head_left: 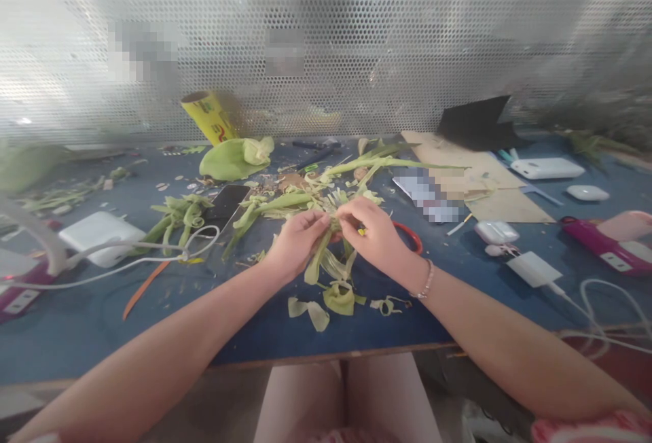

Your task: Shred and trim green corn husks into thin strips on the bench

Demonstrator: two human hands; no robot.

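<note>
Over the middle of the blue table, my left hand (pixel 298 242) is closed in a pinch, thumb against fingers. My right hand (pixel 374 231), wearing a beaded bracelet, pinches close beside it, fingertips nearly touching the left ones. Between them is a bunch of pale green leaf strips (pixel 318 258), its ends hanging below my fingers; the exact grip point is hidden. Cut leaf pieces (pixel 340 298) lie just in front. Longer green leaves (pixel 374 166) lie beyond my hands. Part of a red ring-shaped thing (pixel 411 236) shows by my right wrist.
A perforated metal screen (pixel 326 42) rises behind the table. At the back stand a yellow tube (pixel 211 117) and a large folded green leaf (pixel 229 159). A dark phone (pixel 227 205), white charger (pixel 102 238) and cable lie left; cardboard (pixel 502 204), earbud case (pixel 496 231) and purple power strip (pixel 606 246) right.
</note>
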